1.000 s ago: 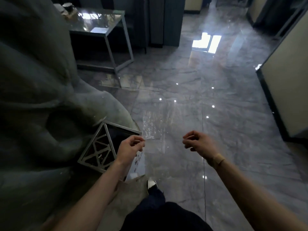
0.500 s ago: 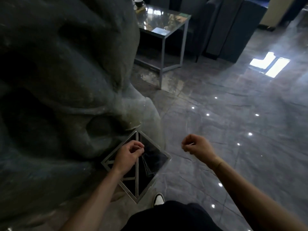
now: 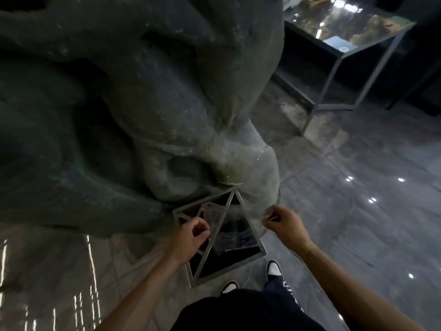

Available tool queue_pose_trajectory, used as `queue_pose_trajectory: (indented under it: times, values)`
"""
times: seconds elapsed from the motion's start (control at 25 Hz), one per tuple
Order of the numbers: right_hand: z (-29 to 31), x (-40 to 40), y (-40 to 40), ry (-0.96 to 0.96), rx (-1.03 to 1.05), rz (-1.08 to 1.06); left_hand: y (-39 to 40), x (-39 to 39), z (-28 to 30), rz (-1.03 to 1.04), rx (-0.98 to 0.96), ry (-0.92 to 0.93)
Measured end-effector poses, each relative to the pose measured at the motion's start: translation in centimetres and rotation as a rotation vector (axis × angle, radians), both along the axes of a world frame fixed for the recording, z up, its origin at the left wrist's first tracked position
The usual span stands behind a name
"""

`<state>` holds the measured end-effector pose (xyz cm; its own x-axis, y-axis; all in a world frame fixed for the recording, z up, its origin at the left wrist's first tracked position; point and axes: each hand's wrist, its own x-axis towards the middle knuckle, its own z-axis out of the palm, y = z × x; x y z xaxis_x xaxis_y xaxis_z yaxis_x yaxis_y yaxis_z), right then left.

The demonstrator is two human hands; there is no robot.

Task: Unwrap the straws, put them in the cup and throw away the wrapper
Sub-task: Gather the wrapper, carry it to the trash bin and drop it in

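Note:
A clear plastic wrapper (image 3: 232, 235) is stretched between my two hands, directly above the bin. My left hand (image 3: 191, 234) pinches its left edge and my right hand (image 3: 282, 223) pinches its right edge. Below them on the floor stands a dark waste bin (image 3: 226, 271) with a silver frame of triangles, its opening facing up. No straws and no cup are in view.
A large grey rock-like sculpture (image 3: 143, 103) fills the left and touches the bin's far side. A glass-topped metal table (image 3: 338, 65) stands at the upper right. Glossy grey floor tiles (image 3: 358, 223) spread to the right. My shoes (image 3: 274, 269) are just in front of the bin.
The view has swung left and down onto the bin. Both hands have moved over its opening, and my right hand, a bare fist before, now pinches the wrapper's right edge.

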<state>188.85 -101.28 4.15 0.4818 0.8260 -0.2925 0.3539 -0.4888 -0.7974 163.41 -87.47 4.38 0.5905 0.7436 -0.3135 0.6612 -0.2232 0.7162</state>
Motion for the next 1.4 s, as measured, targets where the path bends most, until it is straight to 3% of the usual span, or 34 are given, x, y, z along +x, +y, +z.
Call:
queue_pose_trajectory:
  times: [0.2,0.44,0.6,0.88,1.12,1.4]
  values:
    - [-2.1,1.4,0.2,-0.050,-0.032,0.230,-4.7,0.2,-1.6,0.145,0.072,0.155]
    - [-2.9,2.2,1.1,-0.107,0.021,0.505,-8.4,-0.1,-2.7,0.354,0.200,0.212]
    - [-3.5,2.3,0.9,-0.179,0.024,0.669,-9.5,-0.3,-4.6,0.432,0.164,0.258]
    - [-5.0,0.7,0.1,-0.318,0.078,0.760,-10.2,-0.9,-7.3,0.257,0.148,0.441]
    - [-6.4,-0.2,-0.1,-0.441,0.008,0.778,-11.5,-2.0,-6.6,0.265,0.178,0.278]
    - [-6.1,-1.0,-0.9,-0.496,0.046,0.869,-11.9,-2.0,-6.2,0.090,0.368,0.314]
